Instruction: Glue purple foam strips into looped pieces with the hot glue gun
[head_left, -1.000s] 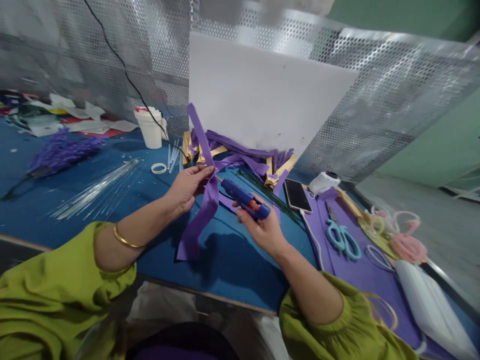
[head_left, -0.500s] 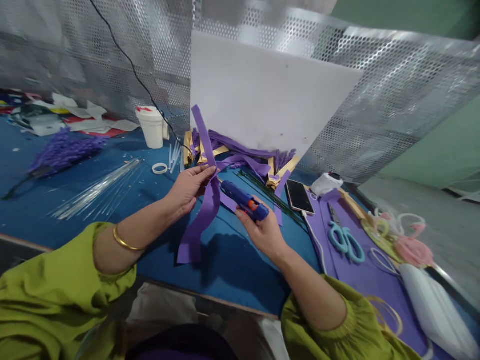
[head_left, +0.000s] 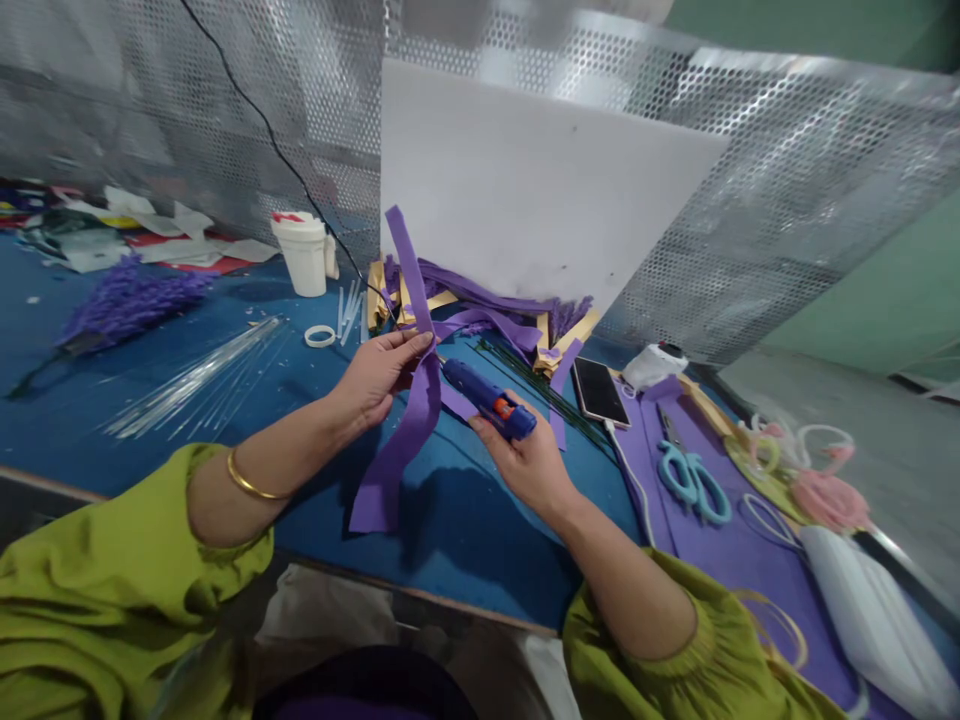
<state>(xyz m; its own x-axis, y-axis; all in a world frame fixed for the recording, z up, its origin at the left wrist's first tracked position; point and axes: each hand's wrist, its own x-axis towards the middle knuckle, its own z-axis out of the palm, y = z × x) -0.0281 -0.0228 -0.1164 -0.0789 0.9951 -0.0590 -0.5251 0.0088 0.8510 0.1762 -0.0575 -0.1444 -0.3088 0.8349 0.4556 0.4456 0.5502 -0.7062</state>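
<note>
My left hand (head_left: 382,375) pinches a purple ribbon (head_left: 409,430) where its strips cross, thumb and fingers closed on it. One strip sticks up behind the hand and a wider tail hangs down toward the table's front. In my right hand (head_left: 525,455) is a blue glue gun (head_left: 484,390) with an orange part on its body. Its nozzle points left, right at the ribbon's crossing by my left fingertips; whether it touches cannot be made out. Purple strips and gold-wrapped lavender bunches (head_left: 555,345) lie just behind both hands.
Light-blue scissors (head_left: 694,480) rest on purple sheets at the right, near a phone (head_left: 600,392) with a white cable. Green stems (head_left: 540,385) lie beside it. Leftward are a white cup (head_left: 301,255), clear sticks (head_left: 202,375) and purple flowers (head_left: 135,300). A white board (head_left: 525,190) stands behind.
Hardly anything differs. The ribbon's lower tail has swung slightly left and down; both hands keep their grip in nearly the same place.
</note>
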